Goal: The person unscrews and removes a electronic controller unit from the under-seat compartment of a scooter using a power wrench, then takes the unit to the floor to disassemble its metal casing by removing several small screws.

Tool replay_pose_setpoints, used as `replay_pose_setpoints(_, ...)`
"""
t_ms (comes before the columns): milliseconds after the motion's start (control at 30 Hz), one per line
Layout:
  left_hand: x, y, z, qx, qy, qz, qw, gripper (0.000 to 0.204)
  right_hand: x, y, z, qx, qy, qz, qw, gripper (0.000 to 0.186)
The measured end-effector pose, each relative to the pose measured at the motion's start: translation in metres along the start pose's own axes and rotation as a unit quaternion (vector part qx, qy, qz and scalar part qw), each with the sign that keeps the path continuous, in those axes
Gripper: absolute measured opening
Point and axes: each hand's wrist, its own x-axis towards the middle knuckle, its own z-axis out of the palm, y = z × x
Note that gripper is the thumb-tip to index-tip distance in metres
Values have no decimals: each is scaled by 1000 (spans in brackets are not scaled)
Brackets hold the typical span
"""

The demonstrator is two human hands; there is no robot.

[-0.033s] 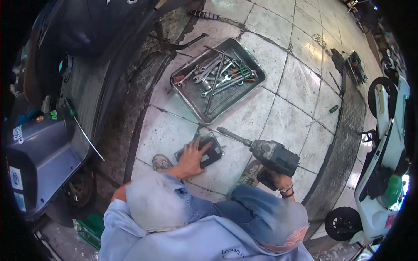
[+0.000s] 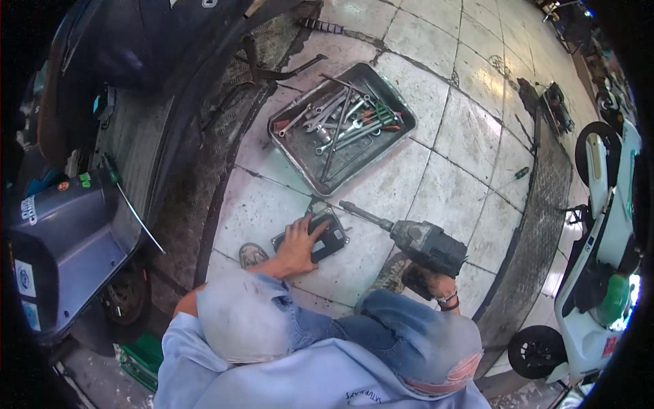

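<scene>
Head view: impact wrench in the right hand, black box under the left

The right hand (image 2: pixel 439 282) is wrapped around the handle of an impact wrench (image 2: pixel 428 245); its fingertips are partly hidden by the tool. Forward and left of this grip extends a long socket extension (image 2: pixel 366 214), its tip pointing toward the gap between box and tray. The left hand (image 2: pixel 296 248), left of the wrench grip, lies with fingers spread across a flat black box (image 2: pixel 332 238) on the tiled floor (image 2: pixel 436 184). Ahead of both hands, a rectangular dark tray (image 2: pixel 315 165) contains combination wrenches (image 2: pixel 296 121) and other hand tools in a loose heap. Well to the right of the wrench grip and farther forward, a green-handled screwdriver (image 2: pixel 522 172) lies on the tiles; a white two-wheeler (image 2: pixel 599 238) stands beyond it. Well to the left of the spread hand, a long green-and-silver screwdriver (image 2: pixel 133 210) shows against a grey scooter (image 2: pixel 85 238).
</scene>
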Motion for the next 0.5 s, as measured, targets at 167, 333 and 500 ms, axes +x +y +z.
replay_pose_setpoints(167,4,-51,-37,-329,-64,49,941,127,13,2,13,20,11,-18,1000,46)
replay_pose_setpoints(333,-21,-77,-43,-121,53,8,991,116,18,-15,16,9,54,-49,997,42)
replay_pose_setpoints(500,-29,-62,-65,-218,55,-81,971,110,21,-10,18,78,56,-68,993,39)
